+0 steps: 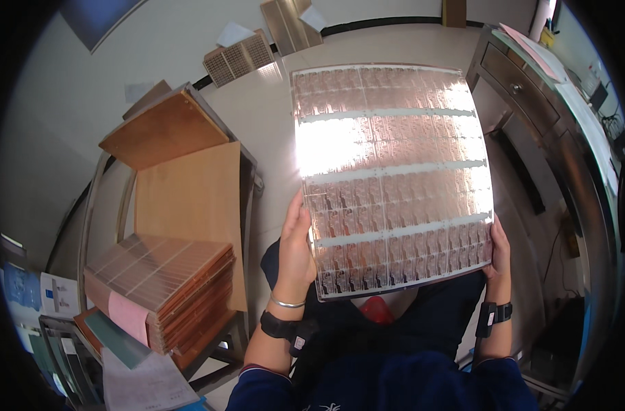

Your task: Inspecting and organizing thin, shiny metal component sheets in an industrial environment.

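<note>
Above lap [429, 329], glossy coppery panel [398, 195], pale bands [408, 231], both hands [298, 250] [501, 250] gripping sides

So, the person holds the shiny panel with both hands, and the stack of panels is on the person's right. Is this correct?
Not quite: the head view shows the stack of panels on the person's left. The left hand and right hand do hold the shiny panel.

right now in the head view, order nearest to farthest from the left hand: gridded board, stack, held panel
1. Held panel: touching the left hand
2. Stack: off to the left
3. Gridded board: far at the back
</note>
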`<act>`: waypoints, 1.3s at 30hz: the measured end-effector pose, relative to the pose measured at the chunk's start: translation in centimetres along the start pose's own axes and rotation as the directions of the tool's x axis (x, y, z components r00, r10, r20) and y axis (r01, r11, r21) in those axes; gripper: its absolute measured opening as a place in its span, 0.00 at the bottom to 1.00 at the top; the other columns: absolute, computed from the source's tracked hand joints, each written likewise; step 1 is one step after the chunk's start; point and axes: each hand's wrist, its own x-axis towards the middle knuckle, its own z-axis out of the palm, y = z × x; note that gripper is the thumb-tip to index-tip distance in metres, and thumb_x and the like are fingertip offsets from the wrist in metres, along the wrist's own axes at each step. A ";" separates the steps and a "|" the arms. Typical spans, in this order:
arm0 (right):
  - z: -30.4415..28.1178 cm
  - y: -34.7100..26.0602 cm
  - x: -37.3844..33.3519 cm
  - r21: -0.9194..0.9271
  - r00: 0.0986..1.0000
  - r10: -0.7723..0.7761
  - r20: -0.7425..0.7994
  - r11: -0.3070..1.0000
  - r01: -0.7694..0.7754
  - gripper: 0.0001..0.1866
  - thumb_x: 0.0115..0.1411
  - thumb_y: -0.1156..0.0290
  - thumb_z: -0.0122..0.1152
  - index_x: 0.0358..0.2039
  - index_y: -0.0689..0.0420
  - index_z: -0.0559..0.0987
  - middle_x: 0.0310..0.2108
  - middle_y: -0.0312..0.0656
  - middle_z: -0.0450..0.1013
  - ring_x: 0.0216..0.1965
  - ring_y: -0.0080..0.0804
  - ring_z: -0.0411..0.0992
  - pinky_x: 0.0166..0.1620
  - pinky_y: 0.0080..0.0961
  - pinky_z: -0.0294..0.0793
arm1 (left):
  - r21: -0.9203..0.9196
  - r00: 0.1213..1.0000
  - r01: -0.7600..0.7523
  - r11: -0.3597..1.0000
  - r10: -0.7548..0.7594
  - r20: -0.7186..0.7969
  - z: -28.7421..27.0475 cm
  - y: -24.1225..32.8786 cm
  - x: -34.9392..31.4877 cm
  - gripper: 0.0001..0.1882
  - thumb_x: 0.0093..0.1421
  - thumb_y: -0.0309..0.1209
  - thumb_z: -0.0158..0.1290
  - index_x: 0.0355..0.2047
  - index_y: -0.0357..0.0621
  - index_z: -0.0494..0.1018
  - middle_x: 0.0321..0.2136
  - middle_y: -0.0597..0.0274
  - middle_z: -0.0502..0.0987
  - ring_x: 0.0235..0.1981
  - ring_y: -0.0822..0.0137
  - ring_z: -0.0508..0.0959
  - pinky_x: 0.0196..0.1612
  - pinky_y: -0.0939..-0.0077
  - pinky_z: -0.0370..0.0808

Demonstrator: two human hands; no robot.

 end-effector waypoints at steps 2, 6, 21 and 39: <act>-0.2 0.0 -0.1 -0.002 1.000 -0.006 -0.003 1.000 0.006 0.27 0.61 0.66 0.46 0.57 0.67 0.57 0.55 0.49 0.61 0.54 0.33 0.63 0.56 0.26 0.62 | 0.107 0.999 -0.035 0.994 0.038 -0.034 -0.3 -0.4 0.3 0.21 0.66 0.29 0.33 0.59 0.37 0.53 0.55 0.55 0.63 0.54 0.66 0.65 0.56 0.73 0.62; -0.3 0.2 -0.5 0.006 1.000 -0.019 -0.020 1.000 0.019 0.28 0.62 0.65 0.46 0.58 0.66 0.57 0.55 0.47 0.61 0.54 0.32 0.63 0.56 0.26 0.62 | 0.060 0.999 -0.032 0.998 0.034 -0.033 0.1 -0.5 0.4 0.21 0.65 0.28 0.35 0.59 0.37 0.53 0.54 0.54 0.64 0.53 0.65 0.66 0.55 0.74 0.63; 2.8 -1.9 -1.3 0.231 0.997 -0.026 0.068 0.973 0.009 0.33 0.64 0.52 0.36 0.60 0.65 0.52 0.58 0.50 0.57 0.57 0.35 0.60 0.57 0.28 0.61 | 0.243 0.992 -0.029 0.970 0.058 -0.112 -0.2 -1.5 1.1 0.22 0.64 0.28 0.39 0.58 0.36 0.55 0.52 0.56 0.65 0.52 0.67 0.67 0.54 0.74 0.64; 2.3 -0.8 -1.8 0.269 0.999 0.021 0.039 0.963 -0.031 0.31 0.64 0.54 0.39 0.59 0.65 0.55 0.57 0.49 0.59 0.56 0.36 0.61 0.58 0.32 0.60 | 0.329 0.990 -0.024 0.944 0.068 -0.121 -1.3 -2.7 1.6 0.22 0.63 0.28 0.41 0.56 0.33 0.58 0.52 0.56 0.66 0.52 0.67 0.66 0.55 0.76 0.60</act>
